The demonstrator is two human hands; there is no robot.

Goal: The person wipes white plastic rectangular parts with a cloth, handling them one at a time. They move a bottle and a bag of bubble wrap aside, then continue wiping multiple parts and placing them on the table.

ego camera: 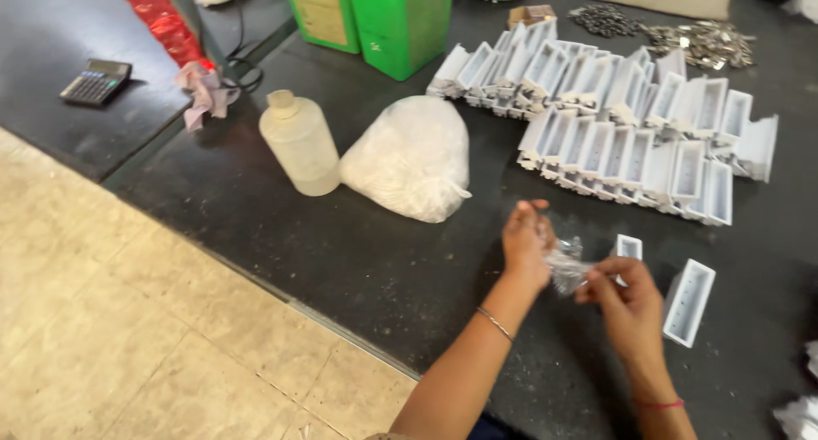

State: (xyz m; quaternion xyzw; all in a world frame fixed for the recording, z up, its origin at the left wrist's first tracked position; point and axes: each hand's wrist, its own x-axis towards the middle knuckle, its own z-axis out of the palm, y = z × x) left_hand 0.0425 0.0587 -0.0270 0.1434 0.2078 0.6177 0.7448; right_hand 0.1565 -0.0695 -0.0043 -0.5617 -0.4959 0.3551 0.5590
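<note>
My left hand (524,240) and my right hand (629,302) are both pinched on a small crumpled clear plastic bag (567,268), held just above the dark table (341,253). A thin bangle sits on my left wrist and a red thread on my right. Behind the bag lies a small white open box-shaped part (628,247). Another white box-shaped part (688,302) lies just to the right of my right hand.
Rows of several white box-shaped parts (630,120) lean together at the back right. A full white plastic bag (411,159) and a translucent bottle (300,143) stand to the left. Green containers (400,23), metal clips (699,41), a calculator (95,81) and tiled floor (128,321) are also in view.
</note>
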